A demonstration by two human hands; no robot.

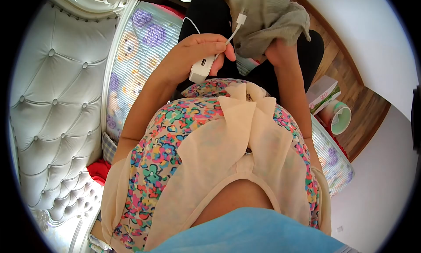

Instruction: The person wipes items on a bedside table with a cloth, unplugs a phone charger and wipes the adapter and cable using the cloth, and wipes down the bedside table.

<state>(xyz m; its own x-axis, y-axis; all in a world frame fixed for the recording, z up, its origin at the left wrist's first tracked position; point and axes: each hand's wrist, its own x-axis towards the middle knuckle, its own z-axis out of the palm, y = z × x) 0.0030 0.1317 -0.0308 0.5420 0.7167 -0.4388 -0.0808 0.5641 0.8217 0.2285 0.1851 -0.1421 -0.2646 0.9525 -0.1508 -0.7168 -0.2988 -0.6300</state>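
Observation:
My left hand (199, 51) is closed around a white USB charger (202, 69), whose port faces up. A white USB cable (237, 29) is pinched between thumb and fingers of the same hand, its plug (241, 18) sticking up past them. Another length of the cable loops out behind the hand. On the other side, my right hand (280, 51) grips a crumpled grey-green cloth (272, 21), which hides its fingers. Both hands are above my lap, over black trousers (206, 12).
I sit on a bed with a patterned quilted mat (131, 60). To the left rises a white tufted headboard (57, 99). At right, a tissue box (323, 93) stands beside a pale green bin (341, 119), near the wooden floor (364, 113) and white wall.

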